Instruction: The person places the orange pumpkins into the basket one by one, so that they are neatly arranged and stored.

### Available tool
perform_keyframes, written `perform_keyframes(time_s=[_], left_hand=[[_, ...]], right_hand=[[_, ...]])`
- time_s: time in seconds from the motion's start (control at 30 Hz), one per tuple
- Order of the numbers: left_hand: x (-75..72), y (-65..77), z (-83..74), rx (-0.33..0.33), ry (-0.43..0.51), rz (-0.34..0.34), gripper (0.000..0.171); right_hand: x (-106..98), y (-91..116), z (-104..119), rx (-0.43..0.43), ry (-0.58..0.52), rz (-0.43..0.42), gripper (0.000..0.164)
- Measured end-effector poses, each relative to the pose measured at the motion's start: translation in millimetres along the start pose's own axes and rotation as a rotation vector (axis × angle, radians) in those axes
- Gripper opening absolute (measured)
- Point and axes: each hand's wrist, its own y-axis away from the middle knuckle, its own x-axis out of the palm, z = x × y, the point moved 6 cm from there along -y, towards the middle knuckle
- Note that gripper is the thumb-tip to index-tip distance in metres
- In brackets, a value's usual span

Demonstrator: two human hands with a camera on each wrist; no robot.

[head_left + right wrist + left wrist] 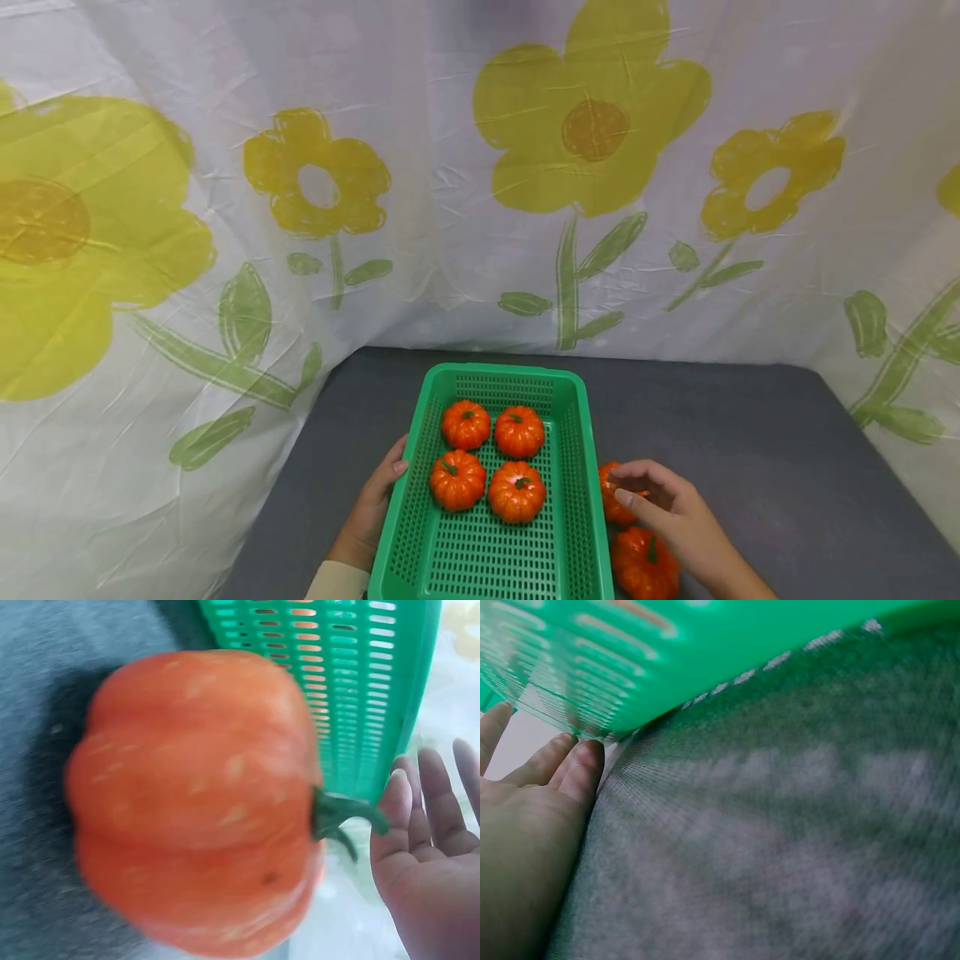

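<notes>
A green perforated plastic basket point(577, 500) stands on the grey surface, holding several small orange pumpkins with green stems, among them a front right pumpkin point(517, 493). My left hand point(375, 492) rests against the basket's left side; in the left wrist view, its extended fingers point(577, 769) touch the lower wall. Right of the basket lie two more pumpkins. My right hand point(667, 508) is over the farther pumpkin point(611, 492) and partly hides it, fingers loosely bent and apart from the thumb. The nearer pumpkin point(645, 567) sits below that hand and fills much of the right wrist view.
Grey cloth point(750, 450) covers the table, stretching right of the basket. A white curtain point(435, 250) printed with yellow flowers encloses the back and both sides. Inside the basket, the pumpkins sit toward the far half, with bare slotted floor point(487, 558) nearer me.
</notes>
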Motion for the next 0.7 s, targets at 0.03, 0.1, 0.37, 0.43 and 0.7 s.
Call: perform_keyframes(time_s=[0.03, 0.1, 0.37, 0.43, 0.7], left_hand=[[-0.4, -0.1, 0.2, 0.002, -0.003, -0.003, 0.067], [-0.7, -0.4, 0.5, 0.005, 0.001, -0.003, 0.067], [-1.9, 1.1, 2.5, 0.013, 0.002, 0.012, 0.067], [-2.3, 1.2, 2.7, 0.011, 0.004, 0.013, 0.067], [-3.0, -2.7, -0.1, 0.028, 0.004, 0.051, 0.068]], right_hand=[[-1.1, 1.5, -2.4, 0.008, 0.006, 0.003, 0.029], [-2.9, 3.8, -6.8, 0.026, 0.009, 0.014, 0.03], [-9.9, 9.4, -27.7, 0.097, 0.052, 0.053, 0.032], [-11.2, 11.4, -34.3, 0.118, 0.05, 0.062, 0.031], [-11.1, 19.7, -50.8, 0.119, 0.025, 0.151, 0.033]])
